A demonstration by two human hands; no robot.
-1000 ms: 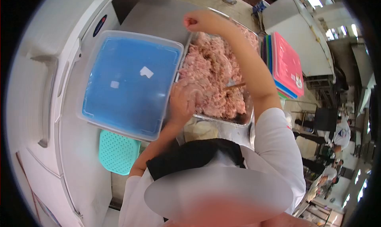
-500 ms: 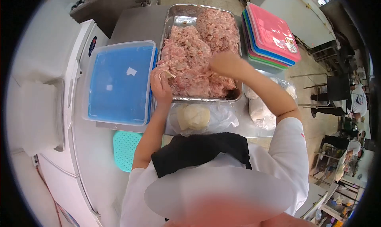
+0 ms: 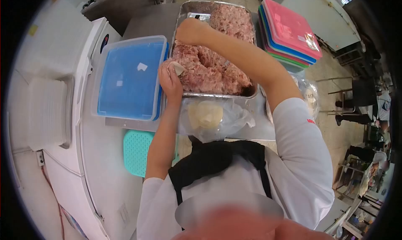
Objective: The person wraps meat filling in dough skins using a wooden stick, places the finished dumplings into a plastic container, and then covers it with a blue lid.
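A large metal tray [image 3: 180,14] of raw ground meat [image 3: 205,72] lies in front of me. At its near left corner, my left hand [image 3: 170,81] is curled around a thin, pale dough wrapper [image 3: 179,68]. My right hand [image 3: 191,31] is closed in a fist over the tray's left side, above the meat. A small dark tip [image 3: 197,17] sticks out beyond that fist; the rest of what it grips is hidden. In front of the tray, a pale stack of dough wrappers [image 3: 206,114] rests in a clear plastic bag [image 3: 234,118].
Left of the tray sits a blue lidded plastic container [image 3: 130,78]. Stacked lids or containers, pink on top [image 3: 289,28], stand at the right. A bagged pale bundle [image 3: 310,95] lies near my right arm. A turquoise perforated stool [image 3: 136,154] is below the table edge.
My right hand has moved from the meat's right side across to the tray's left side. My left hand stays at the corner with the wrapper, which is now more curled.
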